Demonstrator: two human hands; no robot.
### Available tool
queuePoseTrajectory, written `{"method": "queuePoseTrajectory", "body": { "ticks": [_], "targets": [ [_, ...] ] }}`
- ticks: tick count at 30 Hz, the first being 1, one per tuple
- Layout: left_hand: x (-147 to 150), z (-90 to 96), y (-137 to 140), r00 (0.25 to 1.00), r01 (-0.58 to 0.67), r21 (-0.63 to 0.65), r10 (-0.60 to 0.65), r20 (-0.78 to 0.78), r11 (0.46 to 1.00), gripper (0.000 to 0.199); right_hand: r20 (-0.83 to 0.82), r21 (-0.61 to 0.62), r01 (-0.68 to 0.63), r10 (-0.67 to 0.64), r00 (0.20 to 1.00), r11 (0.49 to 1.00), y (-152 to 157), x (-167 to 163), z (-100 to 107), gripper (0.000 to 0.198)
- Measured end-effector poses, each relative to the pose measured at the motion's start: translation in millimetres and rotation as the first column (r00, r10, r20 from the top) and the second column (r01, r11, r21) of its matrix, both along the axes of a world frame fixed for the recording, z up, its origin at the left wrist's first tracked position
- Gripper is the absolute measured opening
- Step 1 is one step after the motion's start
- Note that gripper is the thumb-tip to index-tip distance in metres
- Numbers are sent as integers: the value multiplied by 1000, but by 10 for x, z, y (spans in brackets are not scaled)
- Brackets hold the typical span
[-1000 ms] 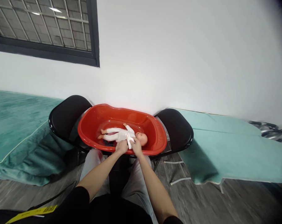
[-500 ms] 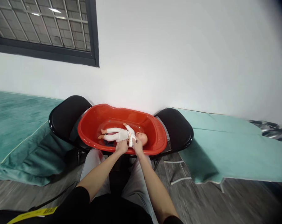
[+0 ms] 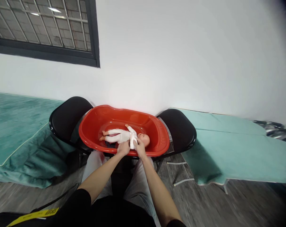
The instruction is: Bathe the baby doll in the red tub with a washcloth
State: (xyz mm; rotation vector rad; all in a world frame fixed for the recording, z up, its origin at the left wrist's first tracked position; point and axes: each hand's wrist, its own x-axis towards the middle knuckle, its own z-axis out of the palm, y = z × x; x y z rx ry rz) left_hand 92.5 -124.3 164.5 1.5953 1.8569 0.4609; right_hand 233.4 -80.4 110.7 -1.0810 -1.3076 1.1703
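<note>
A baby doll (image 3: 119, 137) in white clothes lies on its back in a red plastic baby bathtub (image 3: 160, 138), head to the right and bare feet to the left. Both my hands reach over the tub's near rim to the doll's chest. My left hand (image 3: 124, 147) has its fingers closed on the near side of the doll's white top. My right hand (image 3: 140, 147), beside the doll's head, pinches the edge of the white top (image 3: 133, 140), which looks partly loose over the chest. Something dark lies under the doll's legs.
The tub rests between two black folding chairs (image 3: 68, 115) (image 3: 180, 129) against a white wall (image 3: 168, 56). A bed with a green cover (image 3: 17, 126) is at left, and a pale green folding bed (image 3: 232, 154) at right. A barred window (image 3: 43, 25) is upper left.
The white cloth at the doll's chest has shifted slightly and spread under my right hand. My left hand stays almost in place.
</note>
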Motion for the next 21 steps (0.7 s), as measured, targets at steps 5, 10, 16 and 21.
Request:
{"method": "queuePoseTrajectory", "body": {
  "ticks": [5,10,16,21],
  "targets": [
    [6,-14,4,999,28,-3,-28,-19,1000,57,98,11,-29,28,995,1000,-28,-34,-11,39],
    [-23,-109,43,998,33,14,-32,-51,999,47,-154,-63,196,-203,967,979,69,-13,-51,47],
    [-11,-139,50,1000,-18,-14,18,-17,1000,49,-300,-120,267,-291,908,956,98,55,-43,55],
    [-2,-126,27,1000,-20,5,20,-19,1000,58,12,-11,-19,20,1000,1000,2,-5,-35,46]
  ]
}}
